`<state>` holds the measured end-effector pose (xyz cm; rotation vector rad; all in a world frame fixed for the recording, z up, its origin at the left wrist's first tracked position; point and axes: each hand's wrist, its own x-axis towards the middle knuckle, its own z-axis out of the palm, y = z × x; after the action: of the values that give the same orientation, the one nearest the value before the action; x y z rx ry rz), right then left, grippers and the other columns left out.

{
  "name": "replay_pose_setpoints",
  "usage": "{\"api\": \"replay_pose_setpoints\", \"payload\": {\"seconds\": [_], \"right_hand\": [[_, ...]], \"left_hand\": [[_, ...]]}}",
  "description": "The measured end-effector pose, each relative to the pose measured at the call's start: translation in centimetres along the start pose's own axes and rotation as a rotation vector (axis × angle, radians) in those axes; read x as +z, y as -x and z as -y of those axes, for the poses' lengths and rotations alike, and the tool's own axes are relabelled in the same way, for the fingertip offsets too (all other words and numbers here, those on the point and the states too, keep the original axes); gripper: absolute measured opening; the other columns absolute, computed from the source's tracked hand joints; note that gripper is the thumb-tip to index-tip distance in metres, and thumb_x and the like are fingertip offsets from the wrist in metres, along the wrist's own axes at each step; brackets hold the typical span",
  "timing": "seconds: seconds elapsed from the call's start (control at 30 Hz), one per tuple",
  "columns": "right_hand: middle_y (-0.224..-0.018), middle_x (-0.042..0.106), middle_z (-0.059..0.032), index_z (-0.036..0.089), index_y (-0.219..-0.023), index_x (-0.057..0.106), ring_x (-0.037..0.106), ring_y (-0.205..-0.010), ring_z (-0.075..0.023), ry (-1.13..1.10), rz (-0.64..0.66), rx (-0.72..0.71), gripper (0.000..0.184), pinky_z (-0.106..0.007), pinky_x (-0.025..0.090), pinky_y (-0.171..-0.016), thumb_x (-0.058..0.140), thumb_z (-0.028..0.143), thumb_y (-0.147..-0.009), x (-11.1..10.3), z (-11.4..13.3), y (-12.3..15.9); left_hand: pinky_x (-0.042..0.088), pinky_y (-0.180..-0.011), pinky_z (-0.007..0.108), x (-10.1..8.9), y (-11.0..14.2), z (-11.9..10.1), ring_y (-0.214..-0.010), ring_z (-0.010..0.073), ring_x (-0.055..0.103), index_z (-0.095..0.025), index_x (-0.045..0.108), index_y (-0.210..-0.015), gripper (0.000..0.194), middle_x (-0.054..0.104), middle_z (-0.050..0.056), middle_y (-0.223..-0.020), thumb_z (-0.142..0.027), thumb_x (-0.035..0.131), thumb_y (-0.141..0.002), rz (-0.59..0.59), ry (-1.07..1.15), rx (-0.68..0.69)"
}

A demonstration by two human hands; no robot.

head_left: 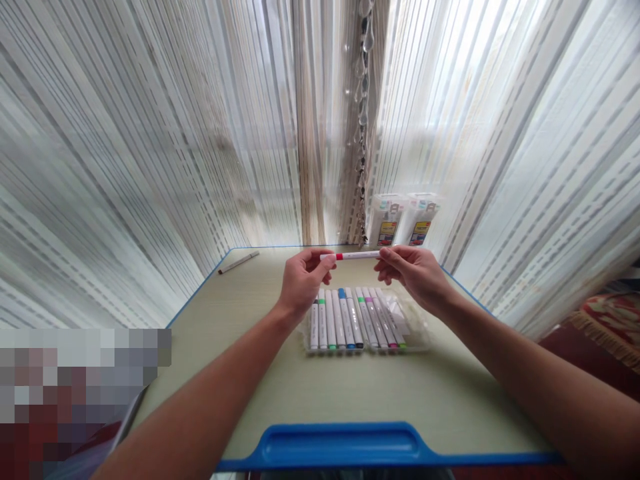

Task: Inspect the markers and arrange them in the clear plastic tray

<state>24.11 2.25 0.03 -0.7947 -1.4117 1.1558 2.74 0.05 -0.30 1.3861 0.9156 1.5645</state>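
Observation:
Between my two hands, a white marker [361, 255] with a red band is held level above the desk. My left hand [306, 279] pinches its end by the red band. The opposite end is gripped by my right hand [411, 272], between thumb and fingers. Just below them lies a clear plastic case [417, 339] with several white markers [341, 323] side by side, their bands and tips green, blue, black, purple and lime. Markers fill its left and middle; clear plastic shows at its right end.
A loose marker [239, 262] lies at the desk's back left. Two clear boxes with printed labels [387, 223] stand at the back right. The pale desk [240, 387] has a blue edge and a blue front tray [340, 445]. Striped curtains [150, 133] hang behind, with a bead string [363, 113].

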Motion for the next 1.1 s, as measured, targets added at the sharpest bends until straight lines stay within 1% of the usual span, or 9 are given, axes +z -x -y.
{"api": "replay_pose_setpoints", "payload": {"seconds": [0.1,0.33,0.63,0.8,1.1], "right_hand": [[-0.066,0.071,-0.0069,0.015,-0.07,0.071,0.062,-0.052,-0.0131,-0.007,0.006,-0.015,0.033,-0.024,0.046,-0.047,0.076,0.046,-0.075,-0.05,-0.08,-0.03],[-0.066,0.071,-0.007,0.015,-0.069,0.071,0.062,-0.052,-0.0136,0.011,0.0,0.001,0.034,-0.025,0.046,-0.046,0.076,0.048,-0.075,-0.01,-0.07,0.0],[-0.066,0.07,-0.0071,0.015,-0.07,0.071,0.062,-0.052,-0.0137,0.015,0.009,0.004,0.034,-0.025,0.046,-0.046,0.076,0.048,-0.075,-0.2,-0.28,-0.06],[-0.065,0.071,-0.0071,0.015,-0.069,0.071,0.062,-0.052,-0.0138,0.011,0.006,0.001,0.035,-0.025,0.046,-0.045,0.077,0.049,-0.074,-0.12,-0.23,-0.06],[-0.065,0.071,-0.0066,0.015,-0.068,0.071,0.062,-0.051,-0.0125,-0.001,0.012,0.001,0.033,-0.023,0.045,-0.045,0.076,0.046,-0.076,-0.07,-0.13,-0.06]], "left_hand": [[0.046,-0.051,0.023,0.01,-0.01,0.0,-0.054,0.0091,0.055,-0.01,0.069,-0.092,0.026,0.067,0.005,-0.072,-0.031,0.073,-0.077,0.007,-0.009,0.005],[0.045,-0.051,0.024,-0.07,-0.1,0.04,-0.054,0.0091,0.055,-0.011,0.07,-0.09,0.027,0.068,0.006,-0.072,-0.033,0.075,-0.074,0.008,-0.003,-0.014],[0.045,-0.051,0.023,-0.26,-0.13,0.14,-0.055,0.0093,0.056,-0.011,0.069,-0.094,0.029,0.068,0.006,-0.074,-0.034,0.073,-0.077,0.028,-0.031,-0.004],[0.044,-0.05,0.023,-0.24,-0.14,0.08,-0.054,0.009,0.055,-0.011,0.07,-0.092,0.029,0.069,0.006,-0.073,-0.034,0.075,-0.075,0.018,-0.017,-0.017],[0.044,-0.05,0.023,-0.23,-0.15,0.12,-0.054,0.009,0.055,-0.011,0.069,-0.093,0.028,0.069,0.006,-0.073,-0.033,0.073,-0.077,0.021,-0.039,-0.011]]}}
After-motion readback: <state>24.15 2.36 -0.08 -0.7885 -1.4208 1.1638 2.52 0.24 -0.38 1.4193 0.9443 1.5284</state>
